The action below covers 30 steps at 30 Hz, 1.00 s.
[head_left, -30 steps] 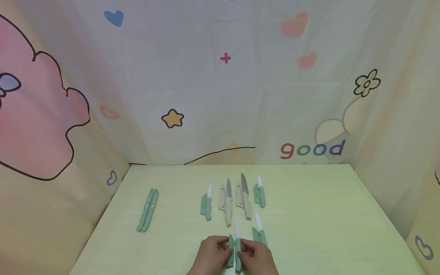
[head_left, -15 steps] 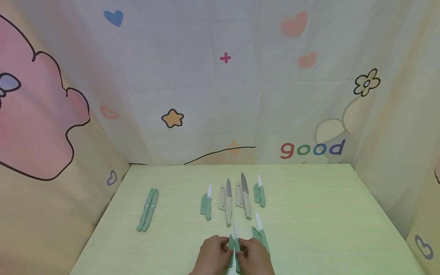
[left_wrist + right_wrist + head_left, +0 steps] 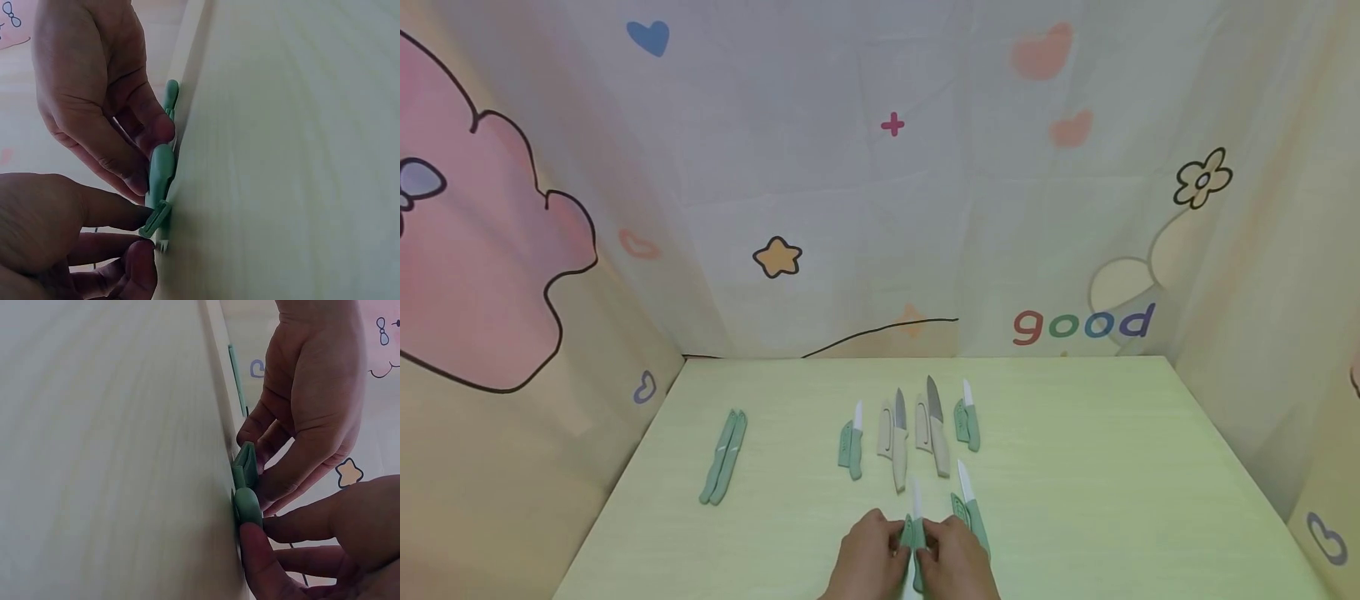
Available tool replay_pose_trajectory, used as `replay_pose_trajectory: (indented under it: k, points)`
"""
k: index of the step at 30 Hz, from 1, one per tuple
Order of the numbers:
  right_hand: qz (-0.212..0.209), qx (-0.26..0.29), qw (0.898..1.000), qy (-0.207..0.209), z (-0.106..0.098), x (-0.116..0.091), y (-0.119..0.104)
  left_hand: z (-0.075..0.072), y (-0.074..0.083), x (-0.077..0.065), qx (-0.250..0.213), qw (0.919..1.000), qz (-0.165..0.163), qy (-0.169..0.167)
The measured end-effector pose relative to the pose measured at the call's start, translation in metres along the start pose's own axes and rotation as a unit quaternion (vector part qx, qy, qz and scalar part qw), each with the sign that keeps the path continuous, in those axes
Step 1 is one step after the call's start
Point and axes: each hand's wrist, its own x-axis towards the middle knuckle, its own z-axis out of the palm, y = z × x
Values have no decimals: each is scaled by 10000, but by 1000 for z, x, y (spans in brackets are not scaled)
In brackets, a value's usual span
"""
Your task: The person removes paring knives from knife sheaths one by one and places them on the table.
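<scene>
My left hand [image 3: 868, 557] pinches a green knife sheath [image 3: 907, 532] at the front middle of the table. Right beside it, my right hand [image 3: 957, 560] grips the green handle of a white-bladed paring knife [image 3: 919, 530], its blade pointing away from me. In the left wrist view the sheath [image 3: 155, 219] lies tilted against the knife handle [image 3: 162, 167], low over the tabletop. Seen from the right wrist, the sheath's open end [image 3: 247, 464] and the rounded handle end [image 3: 248, 506] sit side by side. Another green paring knife [image 3: 974, 521] lies just beyond my right hand, with its sheath [image 3: 959, 510] alongside.
Farther back lie two beige-handled knives, one [image 3: 900, 446] left of the other [image 3: 937, 437], each beside a beige sheath. Green paring knives with sheaths flank them, left [image 3: 855, 450] and right [image 3: 972, 423]. Two sheathed green knives [image 3: 724, 458] lie together at the table's left.
My left hand has shifted slightly right, bringing the sheath up against the knife handle. My right hand has come slightly left with the knife. The other knives have not moved.
</scene>
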Motion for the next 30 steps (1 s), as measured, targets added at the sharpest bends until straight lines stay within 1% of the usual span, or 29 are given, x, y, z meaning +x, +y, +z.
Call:
replay_pose_trajectory:
  k: [4,9,16,23,26,28,30]
  points:
    - [-33,-69,10000,-10,0,-1,0,2,-1,0,-19,10000,15,69]
    - [-38,-92,9999,-14,1,-1,1,3,-2,0,-52,10000,-19,65]
    - [134,-107,9998,-125,2,1,1,4,-3,1,12,10000,22,31]
    - [254,-70,9996,-130,-1,1,1,4,-5,1,87,9997,112,188]
    - [132,-46,9999,-33,-3,0,1,2,-8,0,58,9989,226,409]
    - [-110,39,9998,133,-3,-2,1,-1,-11,-2,43,9980,293,551]
    - [-396,246,9986,259,-3,-4,-1,-4,-15,-3,15,9973,327,652]
